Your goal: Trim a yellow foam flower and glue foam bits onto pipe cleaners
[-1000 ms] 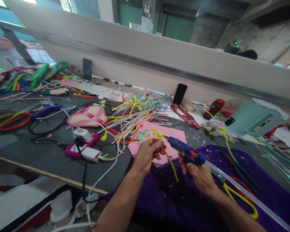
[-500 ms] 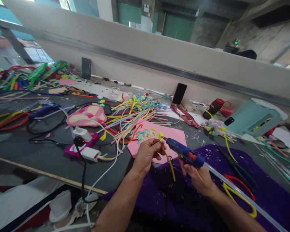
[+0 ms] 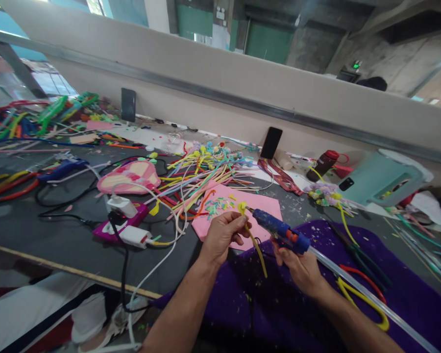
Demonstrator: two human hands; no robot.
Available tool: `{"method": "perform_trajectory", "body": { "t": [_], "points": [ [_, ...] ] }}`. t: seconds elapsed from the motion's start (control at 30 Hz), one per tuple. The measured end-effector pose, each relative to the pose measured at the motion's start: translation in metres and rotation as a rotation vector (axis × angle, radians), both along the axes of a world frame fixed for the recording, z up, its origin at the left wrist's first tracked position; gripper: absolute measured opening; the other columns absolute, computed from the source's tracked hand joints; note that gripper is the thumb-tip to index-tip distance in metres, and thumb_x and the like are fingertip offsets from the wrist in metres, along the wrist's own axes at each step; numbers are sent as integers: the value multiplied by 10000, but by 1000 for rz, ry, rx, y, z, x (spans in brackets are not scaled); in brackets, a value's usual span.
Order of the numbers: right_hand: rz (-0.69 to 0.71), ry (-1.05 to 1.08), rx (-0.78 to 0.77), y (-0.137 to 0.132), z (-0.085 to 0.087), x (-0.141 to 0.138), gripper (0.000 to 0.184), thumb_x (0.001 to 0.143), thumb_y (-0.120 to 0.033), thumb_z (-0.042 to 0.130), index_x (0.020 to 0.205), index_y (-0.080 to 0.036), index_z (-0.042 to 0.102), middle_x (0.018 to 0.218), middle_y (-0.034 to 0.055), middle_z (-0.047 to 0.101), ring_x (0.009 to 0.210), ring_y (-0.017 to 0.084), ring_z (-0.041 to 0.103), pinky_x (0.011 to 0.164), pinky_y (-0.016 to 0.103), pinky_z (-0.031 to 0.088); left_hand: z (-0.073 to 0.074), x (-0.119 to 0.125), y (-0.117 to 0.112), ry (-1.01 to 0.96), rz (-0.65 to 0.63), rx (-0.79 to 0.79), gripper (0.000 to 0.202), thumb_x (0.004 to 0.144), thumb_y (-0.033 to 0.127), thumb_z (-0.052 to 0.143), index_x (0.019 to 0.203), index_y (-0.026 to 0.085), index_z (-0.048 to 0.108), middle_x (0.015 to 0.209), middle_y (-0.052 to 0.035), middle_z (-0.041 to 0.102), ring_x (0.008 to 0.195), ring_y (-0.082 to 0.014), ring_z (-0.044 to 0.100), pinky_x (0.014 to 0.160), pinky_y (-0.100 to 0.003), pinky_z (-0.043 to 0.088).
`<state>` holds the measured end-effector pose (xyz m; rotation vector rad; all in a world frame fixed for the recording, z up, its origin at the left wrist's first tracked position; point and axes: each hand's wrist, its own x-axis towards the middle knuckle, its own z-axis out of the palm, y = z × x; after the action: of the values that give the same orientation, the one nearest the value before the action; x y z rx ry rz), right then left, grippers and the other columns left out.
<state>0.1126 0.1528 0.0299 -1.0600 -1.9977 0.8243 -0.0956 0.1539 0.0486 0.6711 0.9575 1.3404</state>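
Between the thumb and fingers of my left hand [image 3: 226,234] is a yellow pipe cleaner [image 3: 257,252], its stem hanging down to the right and a small curled bloom at its top. My right hand [image 3: 301,267] is wrapped around a blue hot glue gun [image 3: 279,229] with a long clear glue stick [image 3: 367,296] running out of its back. The gun's nozzle sits at the yellow bloom; whether they touch I cannot make out. Under both lies a pink sheet [image 3: 270,208] with small cut pieces [image 3: 218,206] in green, yellow and white.
A purple cloth [image 3: 316,233] carries red-and-yellow-handled scissors [image 3: 363,294]. To the left are a magenta power strip [image 3: 106,230] with cables and a pink heart-shaped piece [image 3: 132,177]. Behind lie a pile of pipe cleaners [image 3: 209,169], a phone [image 3: 271,142], a bottle [image 3: 323,164] and a kettle [image 3: 382,176].
The whole view has shifted very slightly. My hands, the glue gun and the yellow pipe cleaner keep nearly the same places relative to each other.
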Motion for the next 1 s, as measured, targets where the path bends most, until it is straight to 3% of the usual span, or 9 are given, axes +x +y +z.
{"method": "perform_trajectory", "body": {
  "t": [0.17, 0.4, 0.63, 0.87, 1.0],
  "points": [
    [31, -36, 17, 1, 2, 0, 362, 911, -428, 406, 657, -203, 531, 693, 27, 569, 715, 190, 553, 656, 287, 432, 1, 0, 0, 21, -11, -2, 270, 685, 368, 733, 689, 112, 650, 530, -16, 630, 340, -34, 462, 351, -144, 332],
    [42, -92, 49, 0, 5, -1, 340, 924, -409, 388, 688, -208, 526, 703, 13, 570, 634, 161, 519, 607, 266, 409, -1, 0, 0, 4, 9, 7, 262, 665, 361, 747, 683, 117, 655, 540, -17, 634, 357, -42, 479, 356, -149, 340],
    [59, -66, 48, 2, 2, 3, 329, 929, -400, 379, 707, -206, 526, 728, 21, 558, 700, 177, 542, 652, 279, 416, -2, -1, 1, -7, 11, 18, 261, 670, 353, 745, 682, 112, 648, 629, -38, 667, 396, -48, 511, 355, -145, 358],
    [66, -58, 65, 0, 12, -6, 278, 912, -420, 415, 787, -207, 544, 707, 11, 556, 604, 153, 503, 579, 261, 414, -1, -1, 0, 7, 17, 1, 267, 653, 366, 749, 661, 120, 647, 516, -11, 623, 347, -40, 471, 345, -143, 337],
    [70, -54, 52, -1, 14, -5, 277, 911, -416, 416, 786, -206, 548, 702, 14, 557, 603, 155, 503, 572, 262, 415, -1, -1, 1, -6, 34, 7, 260, 637, 354, 759, 670, 119, 653, 565, -18, 645, 374, -46, 495, 349, -147, 350]
  ]
}}
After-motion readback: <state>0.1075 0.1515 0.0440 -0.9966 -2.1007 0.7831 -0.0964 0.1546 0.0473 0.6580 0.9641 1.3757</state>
